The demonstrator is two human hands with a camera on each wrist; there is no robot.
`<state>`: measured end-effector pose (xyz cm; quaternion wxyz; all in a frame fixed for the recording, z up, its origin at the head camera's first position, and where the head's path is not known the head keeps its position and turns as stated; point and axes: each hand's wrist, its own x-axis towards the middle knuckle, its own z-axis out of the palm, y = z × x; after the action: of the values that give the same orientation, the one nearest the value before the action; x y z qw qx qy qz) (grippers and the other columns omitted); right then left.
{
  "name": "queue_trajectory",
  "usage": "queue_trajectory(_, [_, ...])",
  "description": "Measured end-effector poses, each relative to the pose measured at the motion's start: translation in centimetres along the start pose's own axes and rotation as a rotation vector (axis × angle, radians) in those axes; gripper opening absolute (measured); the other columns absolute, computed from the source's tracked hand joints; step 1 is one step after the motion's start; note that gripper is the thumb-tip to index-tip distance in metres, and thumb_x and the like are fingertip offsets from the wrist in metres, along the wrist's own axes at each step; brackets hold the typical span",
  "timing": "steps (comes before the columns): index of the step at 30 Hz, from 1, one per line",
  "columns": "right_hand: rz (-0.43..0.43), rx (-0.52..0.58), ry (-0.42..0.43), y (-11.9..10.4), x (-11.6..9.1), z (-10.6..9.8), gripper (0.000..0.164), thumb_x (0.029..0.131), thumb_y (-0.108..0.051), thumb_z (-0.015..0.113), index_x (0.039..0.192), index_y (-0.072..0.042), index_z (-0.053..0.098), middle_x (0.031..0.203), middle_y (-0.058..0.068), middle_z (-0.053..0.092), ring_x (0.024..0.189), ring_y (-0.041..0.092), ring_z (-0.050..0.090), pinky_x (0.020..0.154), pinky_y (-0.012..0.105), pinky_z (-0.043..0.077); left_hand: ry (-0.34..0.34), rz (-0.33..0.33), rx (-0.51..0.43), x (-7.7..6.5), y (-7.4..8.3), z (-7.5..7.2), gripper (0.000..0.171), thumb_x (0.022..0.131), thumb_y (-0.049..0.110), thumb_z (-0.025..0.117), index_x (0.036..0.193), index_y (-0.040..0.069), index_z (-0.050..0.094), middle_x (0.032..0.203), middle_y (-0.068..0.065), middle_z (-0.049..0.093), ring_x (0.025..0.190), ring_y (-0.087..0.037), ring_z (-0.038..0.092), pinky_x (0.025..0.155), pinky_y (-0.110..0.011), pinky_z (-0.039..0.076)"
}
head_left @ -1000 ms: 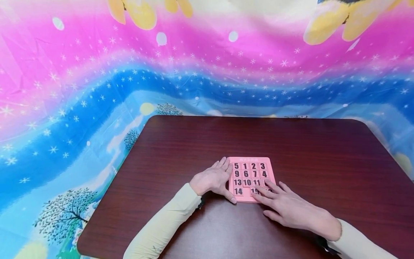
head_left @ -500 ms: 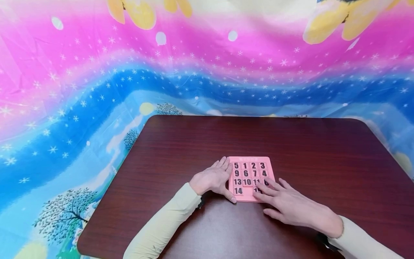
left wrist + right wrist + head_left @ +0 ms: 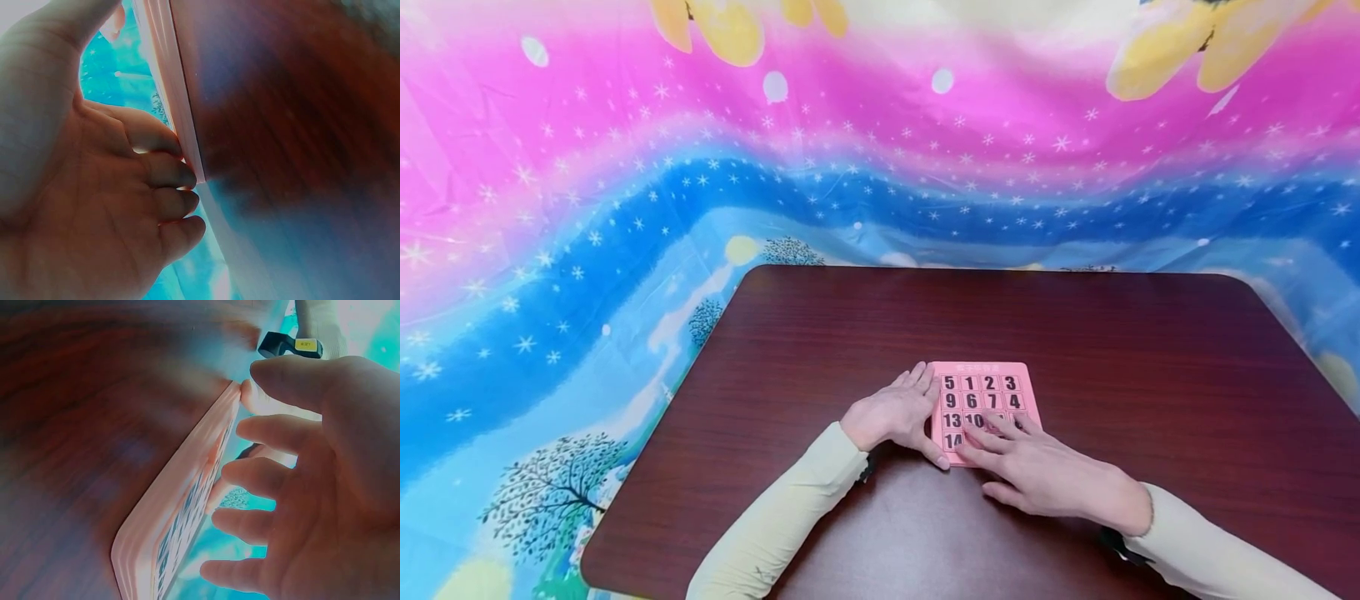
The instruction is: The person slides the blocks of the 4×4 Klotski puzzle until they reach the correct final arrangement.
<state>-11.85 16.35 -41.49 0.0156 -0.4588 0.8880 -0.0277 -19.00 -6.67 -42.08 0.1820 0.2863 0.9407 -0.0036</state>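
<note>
A pink number slide puzzle (image 3: 977, 367) lies flat on the table, with rows reading 5 1 2 3 and 9 6 7 4 in the head view. My left hand (image 3: 895, 415) rests along its left side, thumb at the front left corner. In the left wrist view, the fingertips of the left hand (image 3: 112, 187) touch the puzzle's edge (image 3: 175, 81). Over the lower rows my right hand (image 3: 1045, 468) reaches with spread, fairly straight fingers, hiding the tiles right of 14. From the right wrist view, the right hand's fingers (image 3: 250, 478) extend above the tile face; contact is unclear there.
The dark red-brown table (image 3: 850, 333) has rounded corners and extends behind and to both sides of the puzzle. A pink and blue printed cloth (image 3: 880, 167) hangs behind it. A black wrist device (image 3: 290, 345) with a yellow label shows in the right wrist view.
My right hand has moved left across the puzzle's lower rows, now covering the gap and the tile beside 14. The left hand stays where it was.
</note>
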Motion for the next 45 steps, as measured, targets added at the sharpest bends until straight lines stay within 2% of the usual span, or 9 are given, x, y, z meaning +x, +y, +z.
queue_trajectory(13, [0.008,0.028,-0.037,-0.2,0.7,0.4,0.050,0.094,-0.035,0.062,0.142,-0.022,0.054,0.148,0.009,0.052,0.139,0.041,0.042,0.106,0.069,0.036,0.005,0.006,0.001,0.0,0.1,0.0,0.133,0.064,0.078,0.071,0.156,0.001,0.015,0.165,-0.019,0.007,0.154,-0.030,0.004,0.127,-0.038,0.012])
queue_trajectory(24, [0.037,0.035,-0.046,0.4,-0.1,0.8,0.050,0.094,-0.036,0.061,0.142,-0.026,0.054,0.147,0.006,0.052,0.140,0.042,0.040,0.107,0.070,0.035,-0.002,-0.003,-0.008,0.1,0.1,0.0,0.131,0.065,0.078,0.071,0.157,0.002,0.015,0.165,-0.018,0.006,0.154,-0.029,0.004,0.127,-0.037,0.011])
queue_trajectory(37, [0.086,0.052,-0.053,1.2,-1.9,0.6,0.052,0.093,-0.035,0.062,0.143,-0.028,0.052,0.149,0.007,0.051,0.140,0.042,0.040,0.105,0.070,0.036,0.015,0.007,0.013,-0.1,0.2,0.0,0.132,0.065,0.078,0.071,0.157,0.002,0.016,0.165,-0.019,0.008,0.154,-0.030,0.006,0.127,-0.038,0.012])
queue_trajectory(45, [0.067,0.041,-0.033,1.2,-1.6,0.1,0.049,0.093,-0.035,0.063,0.141,-0.025,0.055,0.147,0.009,0.053,0.139,0.042,0.041,0.104,0.070,0.037,0.015,0.007,0.014,-0.1,0.1,0.0,0.131,0.065,0.077,0.072,0.157,0.002,0.016,0.165,-0.019,0.008,0.154,-0.030,0.007,0.127,-0.037,0.014])
